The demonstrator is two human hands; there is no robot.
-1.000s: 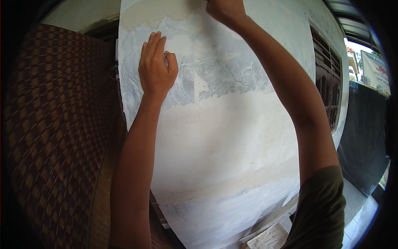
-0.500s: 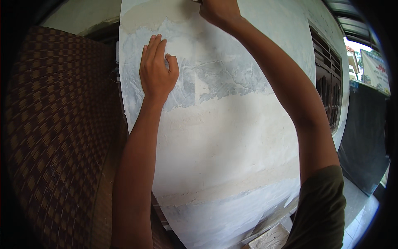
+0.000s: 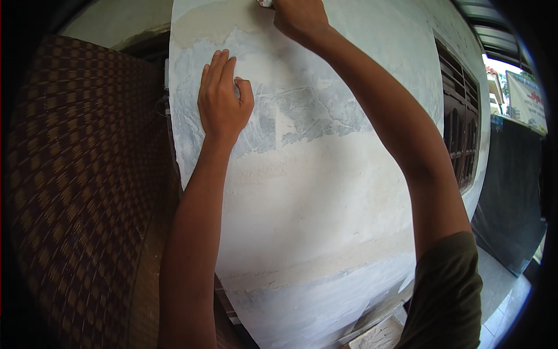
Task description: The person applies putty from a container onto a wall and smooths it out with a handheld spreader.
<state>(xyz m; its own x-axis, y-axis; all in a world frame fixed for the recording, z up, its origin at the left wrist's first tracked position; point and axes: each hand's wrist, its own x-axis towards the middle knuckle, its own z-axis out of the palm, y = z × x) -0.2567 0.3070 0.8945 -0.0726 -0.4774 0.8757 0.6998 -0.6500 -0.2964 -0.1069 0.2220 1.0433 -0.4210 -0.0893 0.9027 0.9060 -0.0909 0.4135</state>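
Observation:
I face a pale plastered wall with a band of grey, patchy filler across its upper part. My left hand lies against that band, open, fingers stretched upward and nothing held. My right hand is high at the top edge of the view, closed around a small whitish object against the wall; most of that object is hidden or out of frame. Both forearms rise from the lower edge.
A woven brown mat stands on the left. A dark barred window and a black sheet are on the right, with a banner behind. A shallow tray of pale paste sits at the lower right.
My right hand has moved leftward and slightly up along the top of the wall, bringing more of the whitish object into view. My left hand has shifted slightly down in the view.

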